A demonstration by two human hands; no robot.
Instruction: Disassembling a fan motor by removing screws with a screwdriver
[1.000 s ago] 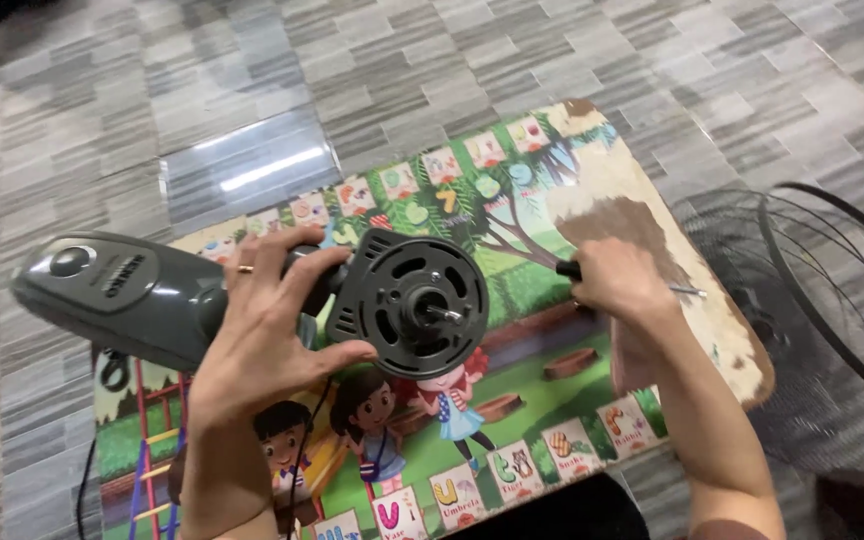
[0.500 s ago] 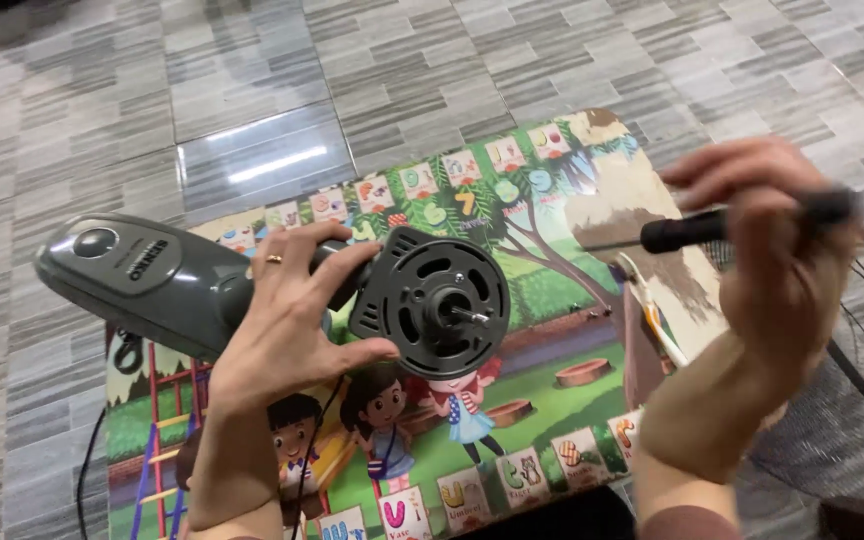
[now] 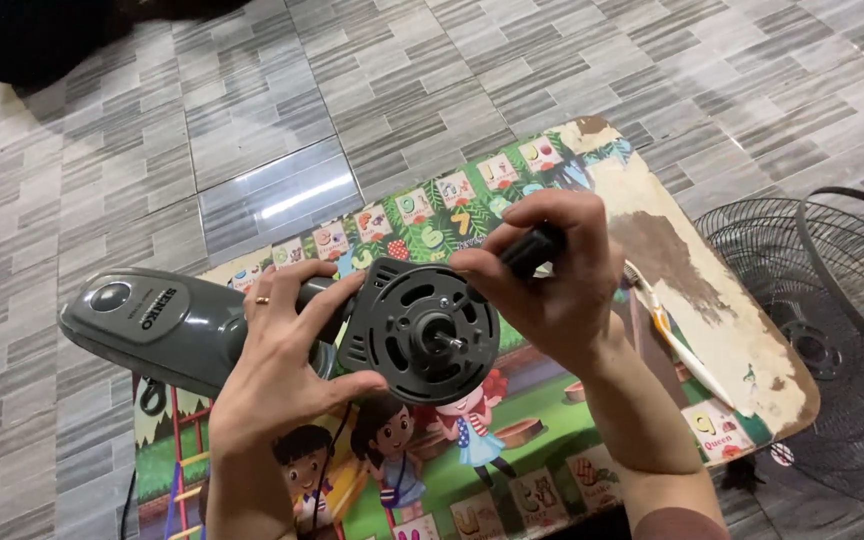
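Grey plastic fan body point(image 3: 167, 325) with its round black vented motor housing point(image 3: 422, 330) feels heavy and rigid under my left hand point(image 3: 277, 365), which is clasped around its neck on the counter point(image 3: 742, 340), so I grip there while my right hand point(image 3: 552, 285), just above the motor, closes on a black-handled screwdriver point(image 3: 530, 247).

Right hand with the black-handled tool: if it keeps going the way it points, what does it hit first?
Most likely the round black motor housing. The right hand grips the black tool handle angled down-left toward the housing's upper rim. The tip is hidden and depth is unclear, so contact cannot be judged.
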